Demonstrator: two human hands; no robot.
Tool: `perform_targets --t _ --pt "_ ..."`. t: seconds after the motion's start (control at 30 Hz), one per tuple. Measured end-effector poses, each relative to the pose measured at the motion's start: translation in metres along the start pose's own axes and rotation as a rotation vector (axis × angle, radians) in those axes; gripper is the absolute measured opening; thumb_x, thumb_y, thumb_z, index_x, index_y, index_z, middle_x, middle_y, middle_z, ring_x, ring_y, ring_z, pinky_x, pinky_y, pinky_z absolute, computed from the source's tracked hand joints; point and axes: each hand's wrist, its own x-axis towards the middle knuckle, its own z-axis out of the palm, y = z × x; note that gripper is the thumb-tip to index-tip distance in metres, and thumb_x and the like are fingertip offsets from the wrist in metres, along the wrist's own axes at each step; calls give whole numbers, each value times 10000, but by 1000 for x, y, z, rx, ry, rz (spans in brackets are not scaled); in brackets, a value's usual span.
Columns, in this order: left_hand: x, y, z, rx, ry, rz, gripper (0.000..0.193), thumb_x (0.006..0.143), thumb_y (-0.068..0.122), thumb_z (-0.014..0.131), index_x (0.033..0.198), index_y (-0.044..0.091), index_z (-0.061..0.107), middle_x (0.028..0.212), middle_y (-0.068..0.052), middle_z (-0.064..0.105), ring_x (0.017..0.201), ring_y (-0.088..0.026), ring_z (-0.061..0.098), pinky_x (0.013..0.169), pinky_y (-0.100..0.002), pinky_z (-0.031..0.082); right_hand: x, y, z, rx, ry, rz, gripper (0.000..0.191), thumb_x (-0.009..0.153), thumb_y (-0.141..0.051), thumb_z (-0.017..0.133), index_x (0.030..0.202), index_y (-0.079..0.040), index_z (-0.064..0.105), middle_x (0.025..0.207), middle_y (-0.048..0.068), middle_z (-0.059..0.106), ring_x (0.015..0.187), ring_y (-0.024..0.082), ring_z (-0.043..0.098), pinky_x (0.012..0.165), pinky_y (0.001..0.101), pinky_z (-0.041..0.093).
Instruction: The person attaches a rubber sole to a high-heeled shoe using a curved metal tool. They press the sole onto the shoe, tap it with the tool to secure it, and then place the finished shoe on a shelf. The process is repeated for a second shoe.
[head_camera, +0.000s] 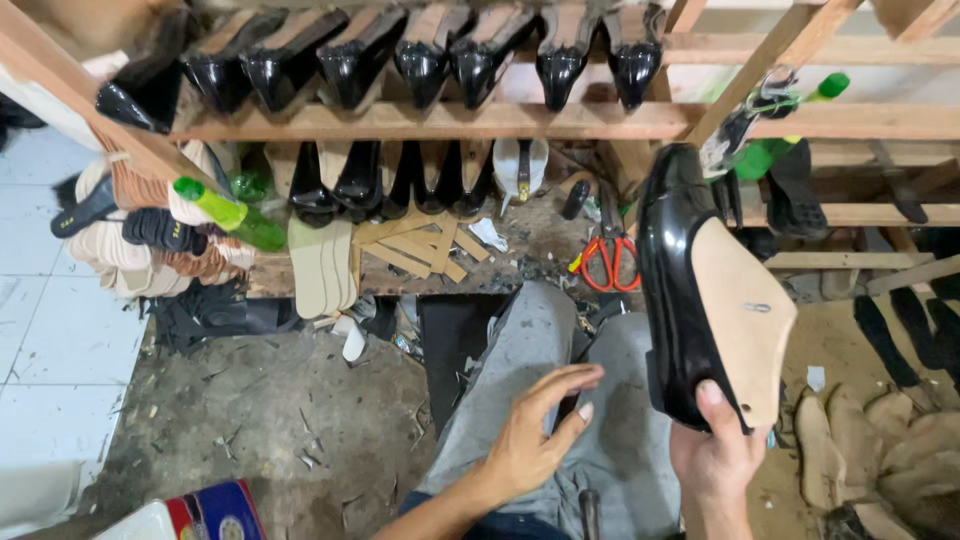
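Head view: we look down past grey-trousered knees (540, 360) toward a low wooden rack.
Right hand: we see our right hand (716, 455) gripping the heel end of a glossy black shoe (672, 290), thumb pressed on its edge, fingers wrapped behind.
Shoe: we hold it upright, toe pointing up toward the rack, its tan insole board (738, 315) facing us; it hangs in the air off the rack's right end.
Left hand: our left hand (535, 435) is held open and empty, fingers spread, resting over the left knee, just left of the shoe's heel.
Rack, top shelf: we count a row of matching black shoes (420, 60) along the upper rail.
Rack, lower shelf: red-handled scissors (610, 262) lie near its right end, pale insoles (320, 265) toward its left, a green bottle (228, 214) at the left corner.
Floor: we see scraps scattered on the grey ground (270, 420).
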Motion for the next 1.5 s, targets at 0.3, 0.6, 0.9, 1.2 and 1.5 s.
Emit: perform_targets --t 0.3,0.6,0.9,1.2,1.5 --pt "-21 -9 14 -348 73 -122 1106 939 198 750 1685 83 -59 1646 -246 353 1507 -340 419 1226 -446 377 -57 60 0 -814 -296 15 727 858 -111 773 1505 17 468 1484 198 535 1337 312 556 1106 374 458" --pt "-18 -32 11 -373 340 -86 1085 842 75 765 1667 35 62 1617 -223 362 1494 -292 413 1219 -413 364 -64 53 23 -905 -593 -132 978 674 -68 782 1541 -15 333 1576 259 360 1465 400 372 1170 475 328" --pt "72 -78 -130 294 723 -39 1074 697 163 867 1592 0 296 1494 -243 513 1390 -307 494 1167 -395 376 -59 65 -44 -844 -291 53 764 857 51 651 1555 2 343 1559 219 457 1392 309 506 1066 408 475" --pt "173 -118 -227 762 767 -101 1120 613 274 904 1573 83 360 1449 -345 435 1311 -483 478 1117 -494 407 -72 95 -115 -842 -123 72 603 879 101 631 1459 18 488 1383 183 608 1173 255 661 920 321 562" --pt "218 -127 -238 1079 649 -49 881 793 359 838 1464 -36 426 1537 -440 267 1436 -549 274 1144 -599 249 -62 77 -89 -1049 -172 40 451 867 46 660 1313 -20 634 1257 140 672 1042 198 705 846 285 569"
